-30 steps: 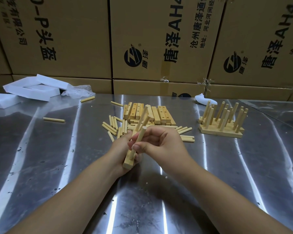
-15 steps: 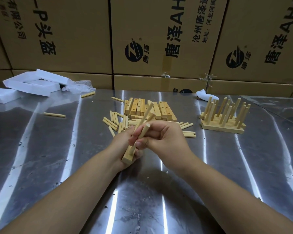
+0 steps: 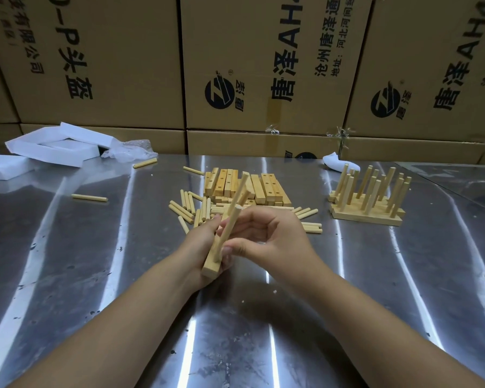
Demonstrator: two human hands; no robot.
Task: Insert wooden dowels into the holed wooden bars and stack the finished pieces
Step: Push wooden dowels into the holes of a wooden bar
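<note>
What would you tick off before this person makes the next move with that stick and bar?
1. Bar held firmly: left hand grips the bar. Ok.
2. Dowel under control: right hand pinches the dowel. Ok.
3. Dowel fully seated in its hole: depth is not visible. Cannot tell.
4. Finished stack standing steady for the next piece: ok.
5. Supplies left: loose dowels and empty bars lie just beyond the hands. Ok.
</note>
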